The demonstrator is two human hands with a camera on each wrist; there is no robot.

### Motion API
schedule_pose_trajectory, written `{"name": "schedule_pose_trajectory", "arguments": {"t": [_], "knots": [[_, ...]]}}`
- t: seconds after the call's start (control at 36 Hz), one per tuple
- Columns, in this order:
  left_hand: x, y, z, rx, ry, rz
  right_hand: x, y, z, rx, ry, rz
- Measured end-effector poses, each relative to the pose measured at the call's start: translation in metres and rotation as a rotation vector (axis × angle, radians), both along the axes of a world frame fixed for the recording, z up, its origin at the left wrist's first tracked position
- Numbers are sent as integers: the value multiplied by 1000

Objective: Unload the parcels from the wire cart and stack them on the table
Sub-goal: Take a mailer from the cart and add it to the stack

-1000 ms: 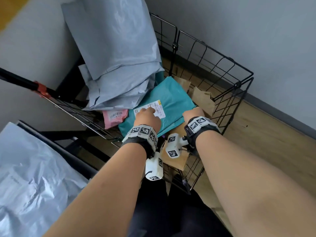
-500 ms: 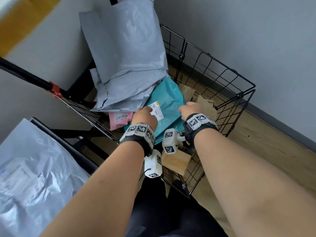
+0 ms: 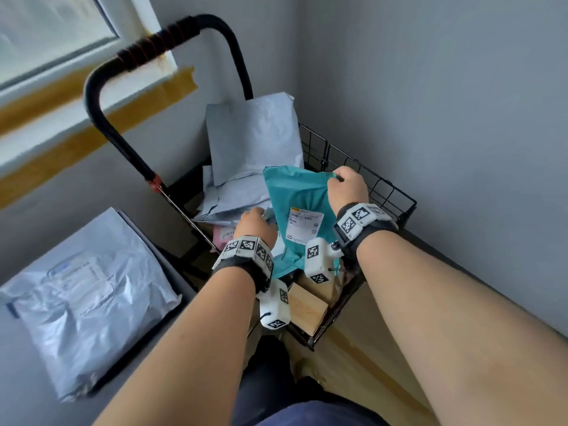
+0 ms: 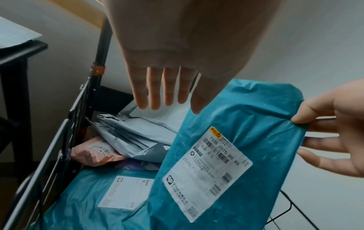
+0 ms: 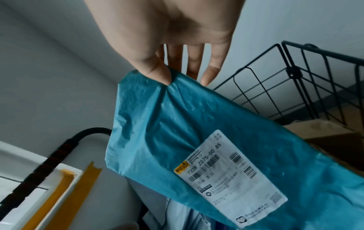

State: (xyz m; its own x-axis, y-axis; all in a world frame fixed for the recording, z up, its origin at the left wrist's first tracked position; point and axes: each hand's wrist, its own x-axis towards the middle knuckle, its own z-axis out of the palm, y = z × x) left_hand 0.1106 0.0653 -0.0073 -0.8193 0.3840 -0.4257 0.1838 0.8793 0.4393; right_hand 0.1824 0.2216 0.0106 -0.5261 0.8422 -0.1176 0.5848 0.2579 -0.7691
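My right hand [image 3: 336, 178] pinches the top edge of a teal parcel [image 3: 295, 195] with a white label and holds it tilted up above the black wire cart [image 3: 384, 186]. The right wrist view shows the thumb [image 5: 159, 73] on the parcel's front and the other fingers behind it. My left hand [image 3: 256, 221] is open beside the parcel's left edge, its straight fingers [image 4: 155, 99] pointing down at the grey parcels [image 4: 138, 133]. A second teal parcel [image 4: 88, 194] lies flat in the cart underneath.
Large grey mailers [image 3: 252, 142] lean at the cart's back, under its black handle [image 3: 101, 87]. A pink parcel [image 3: 224, 233] and a cardboard box [image 3: 307, 309] also lie in the cart. One grey parcel [image 3: 86, 296] rests on the table [image 3: 18, 379] at left. Walls stand close behind and to the right.
My right hand has raised the teal parcel's far end up out of the cart. My left hand has come off its label and opened. The head view has tilted upward.
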Motion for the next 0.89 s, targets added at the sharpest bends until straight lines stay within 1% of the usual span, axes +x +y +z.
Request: {"name": "schedule_pose_trajectory", "arguments": {"t": [0.14, 0.25, 0.36, 0.47, 0.56, 0.64, 0.72, 0.81, 0.89], "knots": [[5, -22, 25, 92, 14, 69, -6, -14, 37, 10, 75, 28], [6, -41, 46, 213, 8, 152, -15, -30, 73, 7, 152, 52], [10, -62, 63, 333, -48, 213, -26, -54, 103, -22, 276, 87], [8, -88, 72, 421, -68, 271, -34, -81, 123, -52, 344, 109], [6, -112, 73, 479, -119, 319, -38, -102, 134, -66, 367, 118], [4, -143, 73, 555, -128, 362, -44, -125, 136, -92, 351, 139], [3, -176, 72, 594, -124, 431, -48, -155, 128, -113, 319, 194], [5, -214, 71, 620, -133, 491, -48, -193, 111, -158, 256, 274], [9, -255, 70, 603, -119, 552, -43, -237, 92, -197, 182, 347]]}}
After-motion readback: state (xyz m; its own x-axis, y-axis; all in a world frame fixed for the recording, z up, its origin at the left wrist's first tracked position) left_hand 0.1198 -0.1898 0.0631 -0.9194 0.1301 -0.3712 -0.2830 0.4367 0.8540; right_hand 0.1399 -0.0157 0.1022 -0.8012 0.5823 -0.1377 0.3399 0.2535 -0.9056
